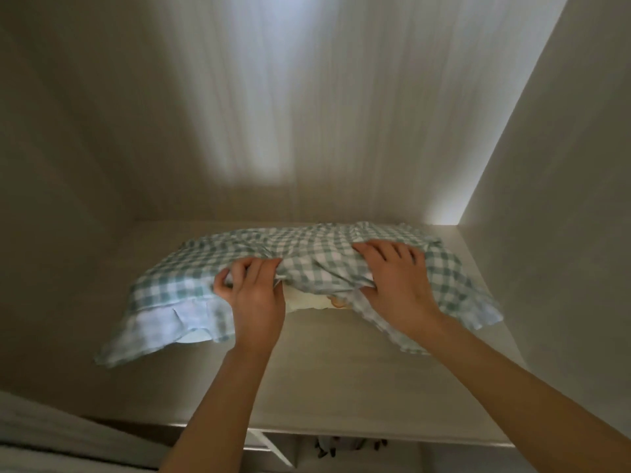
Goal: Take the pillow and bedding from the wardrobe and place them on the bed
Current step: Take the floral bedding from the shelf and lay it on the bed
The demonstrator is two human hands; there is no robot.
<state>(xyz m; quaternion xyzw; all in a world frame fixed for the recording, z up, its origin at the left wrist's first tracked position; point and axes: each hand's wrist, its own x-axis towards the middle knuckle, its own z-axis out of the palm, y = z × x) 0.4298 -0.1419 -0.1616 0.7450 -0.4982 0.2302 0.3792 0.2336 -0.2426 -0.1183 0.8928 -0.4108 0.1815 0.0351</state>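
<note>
- Two hands are on the bundle, both reaching up and forward onto the wardrobe shelf (341, 387) where the checked bedding (307, 254) lies.
- The left hand (254, 295) has its fingers curled and bunched into the cloth near the bundle's middle: clamped on fabric, knuckles toward us.
- The right hand (397, 285) lies flatter, fingers spread across the top and pressing down, thumb apparently tucked under the front fold; a looser hold, by the look of it.
- Here's the key relation: the bundle's long axis runs left to right across the shelf, square to both forearms, and it sits well back from the shelf's front lip.
- Both hands sit close together around the centre, so the two ends hang outside the grip; the left end (143, 329) droops toward the lip.
- A pale, padded shape, probably the pillow (307, 302), peeks out beneath the cloth between the hands.
- My read: the pull comes straight back toward the body, and those loose ends may drag or spill.
</note>
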